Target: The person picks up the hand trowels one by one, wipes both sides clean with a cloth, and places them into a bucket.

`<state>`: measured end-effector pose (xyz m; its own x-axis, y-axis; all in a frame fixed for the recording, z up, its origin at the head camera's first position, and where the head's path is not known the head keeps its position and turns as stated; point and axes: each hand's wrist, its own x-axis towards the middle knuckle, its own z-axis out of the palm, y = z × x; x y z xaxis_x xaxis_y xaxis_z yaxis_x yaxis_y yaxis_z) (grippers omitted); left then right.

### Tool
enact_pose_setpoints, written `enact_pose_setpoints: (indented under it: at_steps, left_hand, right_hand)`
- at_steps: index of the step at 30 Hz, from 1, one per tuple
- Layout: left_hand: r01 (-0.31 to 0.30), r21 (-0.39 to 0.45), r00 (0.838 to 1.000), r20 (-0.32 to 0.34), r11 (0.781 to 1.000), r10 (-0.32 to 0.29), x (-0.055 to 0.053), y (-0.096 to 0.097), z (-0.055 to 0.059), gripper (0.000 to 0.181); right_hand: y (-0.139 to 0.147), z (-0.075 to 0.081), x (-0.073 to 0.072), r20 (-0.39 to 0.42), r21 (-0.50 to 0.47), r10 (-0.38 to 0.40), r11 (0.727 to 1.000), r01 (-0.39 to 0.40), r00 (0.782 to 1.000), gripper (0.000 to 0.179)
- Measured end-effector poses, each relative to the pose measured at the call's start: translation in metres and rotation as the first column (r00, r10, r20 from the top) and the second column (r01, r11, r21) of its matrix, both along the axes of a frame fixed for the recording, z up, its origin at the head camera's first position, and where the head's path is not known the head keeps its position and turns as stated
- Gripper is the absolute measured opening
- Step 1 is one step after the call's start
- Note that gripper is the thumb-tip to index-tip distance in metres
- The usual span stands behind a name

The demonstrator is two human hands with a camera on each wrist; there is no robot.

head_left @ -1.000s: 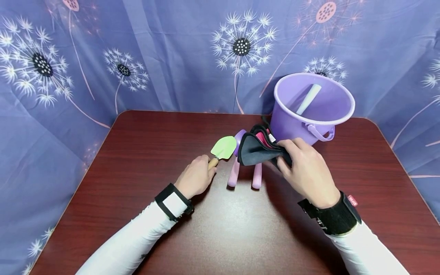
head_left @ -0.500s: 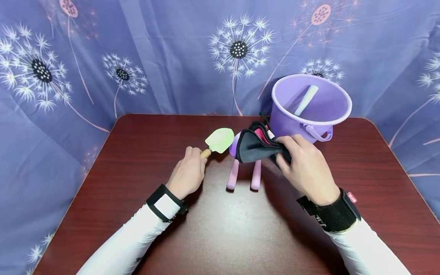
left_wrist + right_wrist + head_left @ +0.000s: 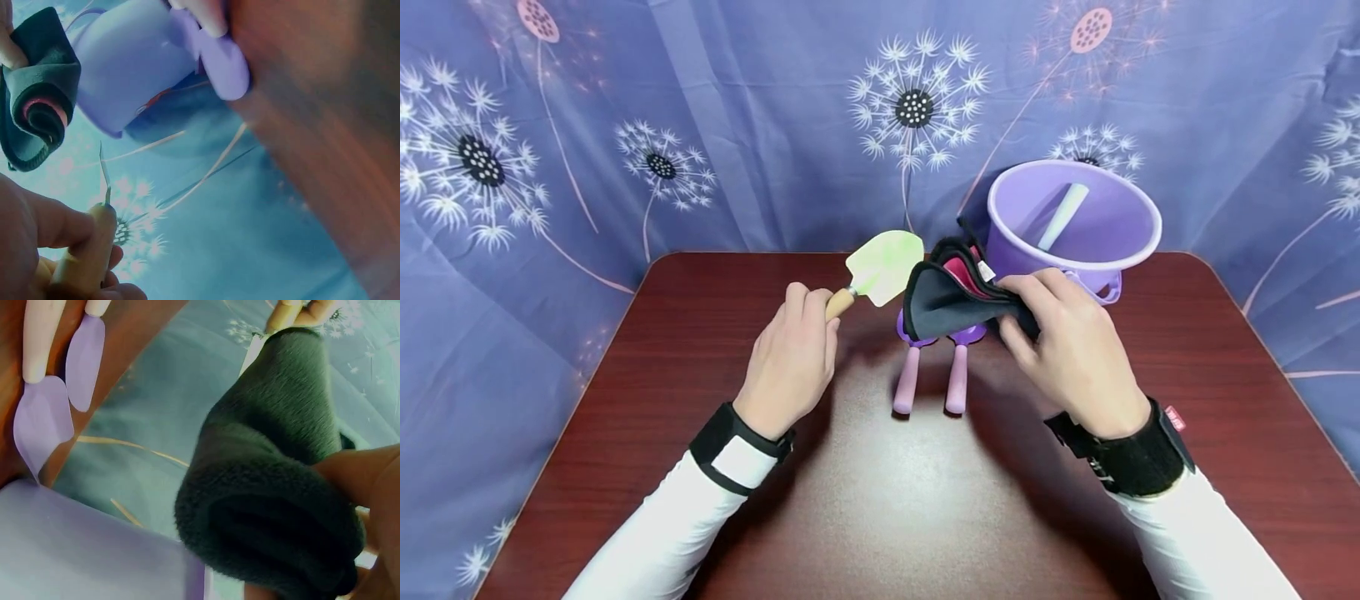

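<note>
In the head view my left hand (image 3: 790, 358) grips the wooden handle of a small trowel (image 3: 887, 262) with a light green blade. The trowel is raised over the table, blade pointing away and to the right. Beside it, my right hand (image 3: 1075, 358) holds a bunched dark grey cloth item (image 3: 951, 300) with black edging, pink inside and a white tag. Its exact kind is unclear. Fingers pinch the trowel's handle (image 3: 87, 256) in the left wrist view. Close up, the right wrist view shows the cloth (image 3: 269, 425) as fuzzy and rolled.
Two purple-bladed hand tools with pink handles (image 3: 907, 382) lie on the dark red wooden table (image 3: 737, 300), blades partly hidden behind the cloth. A purple bucket (image 3: 1009, 254) stands at the back right, a pale handle (image 3: 1063, 217) sticking up inside. A blue dandelion-print curtain (image 3: 790, 125) hangs behind.
My left hand has lifted the trowel upward and drawn back to the left. The right hand has raised the cloth slightly, uncovering more of the two purple tools.
</note>
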<state>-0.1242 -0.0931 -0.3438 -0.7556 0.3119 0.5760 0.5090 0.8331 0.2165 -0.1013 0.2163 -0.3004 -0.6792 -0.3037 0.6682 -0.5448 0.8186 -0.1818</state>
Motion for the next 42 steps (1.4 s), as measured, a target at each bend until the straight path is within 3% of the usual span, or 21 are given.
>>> enact_pose_setpoints:
  at_steps: [9, 24, 34, 42]
  left_hand:
    - [0.047, -0.103, 0.99, -0.126, 0.994, -0.06, 0.006, 0.007, 0.004, 0.025]
    - [0.099, -0.228, 0.974, -0.175, 0.969, -0.141, 0.012, 0.017, 0.002, 0.025]
    - [0.115, -0.25, 0.944, -0.274, 0.961, -0.184, 0.016, 0.02, 0.002, 0.031]
    - [0.101, -0.256, 0.952, -0.256, 0.962, -0.168, 0.018, 0.019, 0.003, 0.029]
  right_hand:
    - [-0.008, 0.004, -0.003, -0.172, 0.034, 0.138, 0.99, -0.135, 0.975, 0.029]
    - [-0.021, 0.004, 0.001, -0.312, 0.166, 0.23, 0.969, -0.185, 0.922, 0.022]
    - [-0.022, 0.0, 0.001, -0.309, 0.173, 0.184, 0.976, -0.135, 0.933, 0.024]
    - [-0.018, 0.002, 0.001, -0.31, 0.114, 0.095, 0.992, -0.062, 0.946, 0.024]
